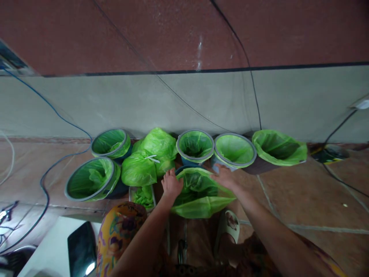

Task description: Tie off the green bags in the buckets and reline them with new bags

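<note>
In the head view, a bin (181,167) stands on the floor right in front of me, with a green bin liner (198,207) spread over it. The liner's near edge hangs loose toward me. At the left of the rim, my left hand (172,184) closes on the liner, fingers bent over the edge. On the opposite side my right hand (226,178) grips the liner's right edge, its fingertips partly hidden. Left of my left hand lie knotted, filled green bags (140,169) and a clear tray (142,197) of green pieces.
Against the wall stand lined bins, a middle one (195,159), another (235,150) and one at the right (279,148). Two more, a back bin (111,143) and a front bin (89,179), stand left. A phone (82,248) lies on a white surface (52,246). Cables cross the floor.
</note>
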